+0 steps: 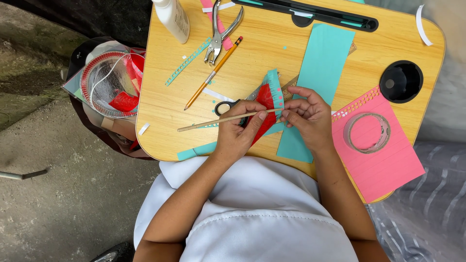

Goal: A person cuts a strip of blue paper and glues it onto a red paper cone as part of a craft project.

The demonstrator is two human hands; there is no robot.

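My left hand point(238, 136) grips a thin wooden stick point(204, 123) that lies across a small red paper piece with a teal fringed edge point(268, 94). My right hand point(307, 116) pinches the right end of the stick against that paper. Both hands hover over the middle of a wooden lap tray point(257, 53). Black-handled scissors point(229, 106) lie partly under the red paper.
A long teal paper strip point(318, 73), a pink sheet point(388, 155) with a clear tape roll point(367, 132), a pencil point(213, 73), a metal hole punch point(221, 34), a glue bottle point(172, 18) and a round cup hole point(401, 81) are on the tray. A bowl of scraps point(109, 85) sits at the left.
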